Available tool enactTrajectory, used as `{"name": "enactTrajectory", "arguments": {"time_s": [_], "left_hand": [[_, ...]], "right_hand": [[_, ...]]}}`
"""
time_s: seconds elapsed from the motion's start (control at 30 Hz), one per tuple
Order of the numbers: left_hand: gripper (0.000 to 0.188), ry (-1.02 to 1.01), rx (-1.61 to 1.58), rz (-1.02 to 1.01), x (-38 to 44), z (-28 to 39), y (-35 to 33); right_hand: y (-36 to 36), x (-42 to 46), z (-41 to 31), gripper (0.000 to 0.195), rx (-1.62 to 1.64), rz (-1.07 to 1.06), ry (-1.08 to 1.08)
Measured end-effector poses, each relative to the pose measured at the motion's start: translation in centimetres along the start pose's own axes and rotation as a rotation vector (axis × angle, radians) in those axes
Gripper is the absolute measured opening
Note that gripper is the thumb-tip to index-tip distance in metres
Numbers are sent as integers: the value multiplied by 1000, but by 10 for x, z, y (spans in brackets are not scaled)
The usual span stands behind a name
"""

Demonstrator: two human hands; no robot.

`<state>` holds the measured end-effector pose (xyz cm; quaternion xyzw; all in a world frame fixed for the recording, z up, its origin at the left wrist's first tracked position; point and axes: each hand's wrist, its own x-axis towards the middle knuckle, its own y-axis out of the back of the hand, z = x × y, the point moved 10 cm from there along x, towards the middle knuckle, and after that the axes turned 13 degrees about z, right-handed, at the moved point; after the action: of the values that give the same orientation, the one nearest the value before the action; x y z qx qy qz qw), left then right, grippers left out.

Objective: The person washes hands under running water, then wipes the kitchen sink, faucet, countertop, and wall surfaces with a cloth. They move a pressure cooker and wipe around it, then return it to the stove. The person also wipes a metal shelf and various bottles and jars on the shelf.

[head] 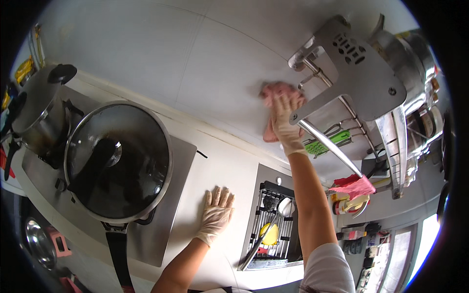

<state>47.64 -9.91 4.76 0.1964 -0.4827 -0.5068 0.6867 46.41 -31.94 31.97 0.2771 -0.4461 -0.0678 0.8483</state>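
Note:
My right hand (285, 121), in a thin translucent glove, presses a pink cloth (280, 89) flat against the pale wall (220, 73) beside the metal rack. Part of the cloth hangs below the palm, and its top edge is blurred. Gloved as well, my left hand (217, 215) lies palm down on the white countertop (190, 216), fingers spread, holding nothing. It sits between the steel gas stove (179, 161) on its left and the sink (253, 219) on its right.
A wok with a glass lid (143, 146) stands on the stove, its handle (118, 252) jutting toward me. Behind it is a steel pot (40, 113). The wall rack (366, 80) overhangs my right arm, with a green slotted utensil (328, 142) and a pink cloth (353, 186) hanging from it.

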Motion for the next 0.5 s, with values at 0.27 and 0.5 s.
{"name": "enactTrajectory", "arguments": {"time_s": [0.27,0.5], "left_hand": [[51,19,-4,7,1,-8,-3],[51,13,-15,-26,-2,-3,-7]], "right_hand": [[65,-27,-6,37,970,432,-561],[139,61,-11,31,265,716,-352]]}}
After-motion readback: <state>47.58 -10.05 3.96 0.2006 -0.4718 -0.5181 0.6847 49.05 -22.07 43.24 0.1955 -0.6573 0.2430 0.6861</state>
